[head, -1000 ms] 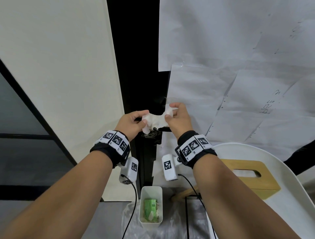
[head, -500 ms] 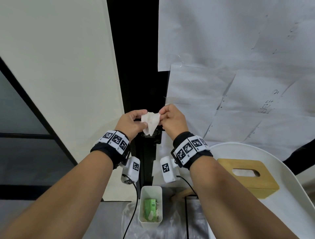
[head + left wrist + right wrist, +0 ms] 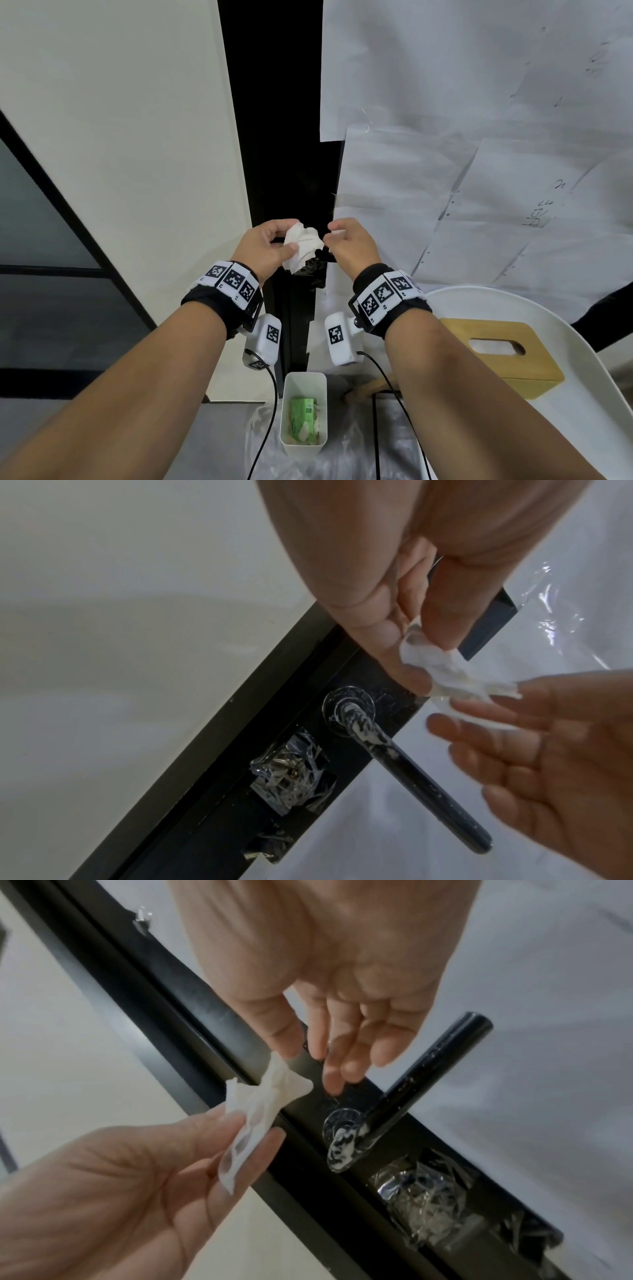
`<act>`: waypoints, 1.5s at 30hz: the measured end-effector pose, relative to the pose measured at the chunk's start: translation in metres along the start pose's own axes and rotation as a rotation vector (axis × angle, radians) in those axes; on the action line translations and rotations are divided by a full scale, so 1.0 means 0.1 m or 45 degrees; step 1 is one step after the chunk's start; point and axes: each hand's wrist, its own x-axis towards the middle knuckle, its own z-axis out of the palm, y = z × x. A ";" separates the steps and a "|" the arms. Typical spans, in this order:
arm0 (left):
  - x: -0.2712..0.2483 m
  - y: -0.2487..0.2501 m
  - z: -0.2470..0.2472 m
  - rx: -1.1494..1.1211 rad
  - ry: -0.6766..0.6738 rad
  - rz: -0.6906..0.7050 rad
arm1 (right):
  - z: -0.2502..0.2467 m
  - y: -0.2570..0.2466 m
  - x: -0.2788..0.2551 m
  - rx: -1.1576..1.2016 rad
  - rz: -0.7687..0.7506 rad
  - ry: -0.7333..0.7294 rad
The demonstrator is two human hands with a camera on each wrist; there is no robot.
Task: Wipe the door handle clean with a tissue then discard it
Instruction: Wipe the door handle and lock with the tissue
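- The dark door frame runs up the middle of the head view, with a pale wall to its left and taped paper sheets covering the door panel to its right.
- A white chair sits at lower right, carrying a wooden tissue box with a slot in its top.
- A small white bin stands on the floor below the hands, with a green packet and bits of paper inside.
- The black door handle sticks out from a round rosette on the frame (white smears cling to its neck near the rosette), below and apart from both hands.
- The left hand pinches the tissue between thumb and fingertips.
- The right hand is just beside it, fingers loose and spread; in the wrist views its fingertips lie next to the tissue's free end, not clamped on it.
- The crumpled white tissue hangs in the air between the two hands, in front of the frame and just above the handle.
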 end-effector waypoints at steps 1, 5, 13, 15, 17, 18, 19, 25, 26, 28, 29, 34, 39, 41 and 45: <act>0.00 0.00 0.00 0.001 -0.014 0.006 | 0.02 0.01 0.01 0.011 0.053 -0.057; 0.00 -0.02 0.02 -0.005 -0.039 -0.019 | 0.04 0.01 0.04 0.120 0.083 -0.085; 0.01 -0.05 0.02 0.296 0.106 0.009 | 0.01 0.08 0.02 -0.144 -0.126 0.015; 0.01 -0.03 0.04 0.421 0.076 0.095 | 0.00 0.09 0.02 -0.170 -0.133 0.025; 0.00 0.01 0.08 0.476 0.016 0.110 | 0.01 0.08 0.01 -0.195 -0.119 0.027; -0.01 0.02 0.11 0.512 -0.016 0.102 | 0.02 0.07 0.01 -0.197 -0.113 0.026; -0.01 0.02 0.13 0.564 -0.037 0.097 | 0.03 0.06 0.00 -0.176 -0.115 0.022; -0.02 -0.06 0.20 0.617 0.074 0.040 | -0.01 0.05 0.01 -0.065 -0.116 -0.031; -0.01 -0.07 0.18 0.644 0.112 0.045 | -0.05 0.06 0.01 -0.069 -0.123 -0.026; 0.00 -0.08 0.14 0.738 0.148 0.050 | -0.11 0.09 0.02 -0.179 -0.127 0.019; 0.00 -0.09 0.11 0.796 0.151 0.049 | -0.14 0.11 0.04 -0.254 -0.118 0.040; -0.02 -0.18 0.10 0.906 0.202 0.048 | -0.20 0.26 0.15 -0.677 -0.145 0.068; 0.01 -0.23 0.33 0.822 0.254 0.042 | -0.16 0.34 0.15 -1.142 -0.298 0.003; 0.03 -0.26 0.41 0.808 0.277 0.020 | -0.15 0.37 0.14 -1.199 -0.328 0.011; 0.04 -0.30 0.57 0.825 0.405 0.051 | -0.15 0.39 0.13 -1.159 -0.328 0.004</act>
